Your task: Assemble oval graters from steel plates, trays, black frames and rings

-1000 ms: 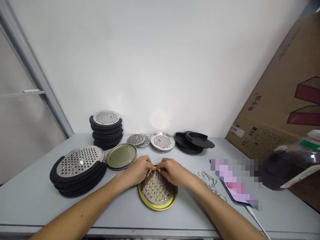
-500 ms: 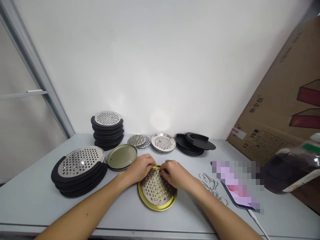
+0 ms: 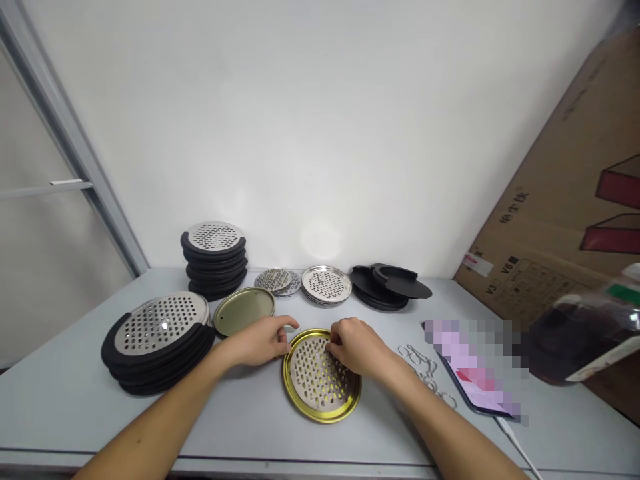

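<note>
A round metal grater disc (image 3: 320, 377) with rows of raised holes lies inside a shallow gold-yellow lid (image 3: 327, 417) on the table in front of me. My right hand (image 3: 356, 347) is closed at their upper right edge, its thumb over the disc; the other fingertips are hidden. At the lid's left side is my left hand (image 3: 265, 340), holding nothing, with index finger stretched out and thumb apart from it, the thumb close to the rim. Behind my left hand sits a stack of similar lids, the top one olive-gold (image 3: 244, 310).
Black-rimmed grater discs stand in a front-left stack (image 3: 157, 333) and a rear stack (image 3: 215, 260). Loose grater discs (image 3: 274, 280), silver perforated discs (image 3: 327, 285) and black rings (image 3: 390, 287) line the wall. At right are metal hooks (image 3: 425, 373), a phone (image 3: 470, 373), a bottle (image 3: 575, 340) and a carton (image 3: 545, 200).
My left hand has let go of the upper rim and moved left, its fingers spreading. The lid and disc have shifted slightly right with my right hand still on them.
</note>
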### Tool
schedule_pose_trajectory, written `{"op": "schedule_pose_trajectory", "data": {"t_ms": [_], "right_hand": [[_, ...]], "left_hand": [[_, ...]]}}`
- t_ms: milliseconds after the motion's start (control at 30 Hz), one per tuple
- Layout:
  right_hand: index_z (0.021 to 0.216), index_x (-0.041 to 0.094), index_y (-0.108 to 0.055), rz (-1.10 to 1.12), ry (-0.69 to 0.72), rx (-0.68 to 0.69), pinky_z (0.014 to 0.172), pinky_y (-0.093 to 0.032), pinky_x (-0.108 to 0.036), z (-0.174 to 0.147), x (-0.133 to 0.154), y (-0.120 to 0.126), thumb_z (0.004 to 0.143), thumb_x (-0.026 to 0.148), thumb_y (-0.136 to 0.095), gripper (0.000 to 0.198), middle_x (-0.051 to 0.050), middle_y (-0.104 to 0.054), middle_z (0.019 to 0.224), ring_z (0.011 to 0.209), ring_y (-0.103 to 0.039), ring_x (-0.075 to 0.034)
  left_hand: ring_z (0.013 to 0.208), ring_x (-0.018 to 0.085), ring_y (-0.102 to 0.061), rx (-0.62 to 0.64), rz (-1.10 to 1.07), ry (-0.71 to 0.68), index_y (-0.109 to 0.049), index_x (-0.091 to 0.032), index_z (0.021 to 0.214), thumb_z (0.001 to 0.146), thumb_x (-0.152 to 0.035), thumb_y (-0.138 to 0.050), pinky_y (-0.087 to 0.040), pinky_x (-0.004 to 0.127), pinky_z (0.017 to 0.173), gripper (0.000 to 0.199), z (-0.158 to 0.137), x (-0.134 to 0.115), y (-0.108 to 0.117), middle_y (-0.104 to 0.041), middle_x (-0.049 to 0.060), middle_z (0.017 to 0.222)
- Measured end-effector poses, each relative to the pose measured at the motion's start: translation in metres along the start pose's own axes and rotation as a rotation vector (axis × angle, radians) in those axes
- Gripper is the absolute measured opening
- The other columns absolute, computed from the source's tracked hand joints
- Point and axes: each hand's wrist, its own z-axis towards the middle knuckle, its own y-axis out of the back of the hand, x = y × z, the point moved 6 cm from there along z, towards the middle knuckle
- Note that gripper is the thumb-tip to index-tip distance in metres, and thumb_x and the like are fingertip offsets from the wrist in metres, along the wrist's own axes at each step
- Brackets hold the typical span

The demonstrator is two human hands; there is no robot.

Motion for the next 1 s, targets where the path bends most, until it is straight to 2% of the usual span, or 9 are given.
{"op": "schedule_pose_trajectory", "data": {"t_ms": [100, 167, 267, 367, 533, 733, 833, 1000], "right_hand": [[0.088, 0.019, -0.07, 0.056, 0.094, -0.07, 0.069, -0.043, -0.029, -0.004, 0.008, 0.009, 0.079, 0.021, -0.058, 0.015, -0.009, -0.068, 0.088, 0.082, -0.062, -0.022], [0.098, 0.02, -0.068, 0.15, 0.274, -0.116, 0.079, -0.045, -0.029, -0.008, 0.023, 0.013, 0.08, 0.016, -0.057, 0.021, -0.008, -0.066, 0.097, 0.093, -0.06, -0.022], [0.107, 0.02, -0.066, 0.259, 0.533, -0.106, 0.093, -0.043, -0.027, -0.016, 0.047, 0.01, 0.08, 0.009, -0.054, 0.031, -0.007, -0.064, 0.108, 0.106, -0.055, -0.019], [0.107, 0.017, -0.067, 0.249, 0.637, -0.089, 0.099, -0.041, -0.03, -0.019, 0.059, 0.002, 0.081, 0.007, -0.053, 0.031, -0.008, -0.064, 0.109, 0.107, -0.054, -0.02], [0.111, 0.019, -0.067, 0.178, 0.617, -0.112, 0.098, -0.041, -0.035, -0.018, 0.057, -0.003, 0.083, 0.01, -0.055, 0.031, -0.009, -0.064, 0.11, 0.108, -0.052, -0.022], [0.107, 0.021, -0.067, 0.109, 0.517, -0.105, 0.085, -0.046, -0.035, -0.018, 0.056, -0.004, 0.088, 0.019, -0.055, 0.023, -0.008, -0.064, 0.104, 0.097, -0.052, -0.023], [0.102, 0.019, -0.068, 0.101, 0.485, -0.105, 0.082, -0.046, -0.035, -0.018, 0.058, -0.004, 0.089, 0.025, -0.056, 0.018, -0.009, -0.064, 0.097, 0.092, -0.053, -0.023], [0.101, 0.017, -0.066, 0.194, 0.461, -0.094, 0.085, -0.047, -0.032, -0.017, 0.055, -0.001, 0.091, 0.026, -0.054, 0.018, -0.009, -0.063, 0.095, 0.094, -0.056, -0.022]], "left_hand": [[0.069, 0.016, -0.06, -0.025, -0.07, 0.013, -0.055, -0.016, 0.123, 0.081, -0.029, -0.055, -0.044, 0.024, 0.063, 0.044, 0.004, 0.003, -0.005, -0.066, 0.002, 0.079], [0.07, 0.016, -0.06, -0.11, -0.072, 0.003, -0.058, -0.016, 0.12, 0.081, -0.027, -0.054, -0.044, 0.024, 0.064, 0.04, 0.007, 0.004, -0.005, -0.067, 0.002, 0.079], [0.073, 0.017, -0.062, -0.245, -0.058, -0.023, -0.061, -0.016, 0.111, 0.082, -0.025, -0.052, -0.045, 0.025, 0.066, 0.032, 0.011, 0.003, -0.003, -0.068, 0.004, 0.082], [0.076, 0.017, -0.063, -0.256, -0.093, -0.029, -0.061, -0.016, 0.108, 0.081, -0.022, -0.051, -0.046, 0.025, 0.069, 0.029, 0.011, 0.002, -0.003, -0.069, 0.005, 0.086], [0.081, 0.018, -0.063, -0.098, -0.114, -0.004, -0.056, -0.016, 0.118, 0.075, -0.02, -0.057, -0.047, 0.026, 0.071, 0.044, 0.007, 0.003, -0.009, -0.069, 0.004, 0.091], [0.079, 0.018, -0.063, -0.127, -0.153, 0.03, -0.053, -0.015, 0.121, 0.072, -0.017, -0.056, -0.048, 0.026, 0.07, 0.049, 0.008, 0.007, -0.013, -0.067, 0.003, 0.086], [0.076, 0.017, -0.063, -0.117, -0.177, 0.0, -0.057, -0.016, 0.115, 0.068, -0.012, -0.055, -0.048, 0.025, 0.067, 0.046, 0.009, 0.006, -0.016, -0.067, 0.002, 0.083], [0.07, 0.015, -0.062, -0.16, -0.131, -0.023, -0.063, -0.015, 0.089, 0.068, -0.01, -0.051, -0.046, 0.023, 0.061, 0.024, 0.007, 0.004, -0.011, -0.067, 0.003, 0.077]]}}
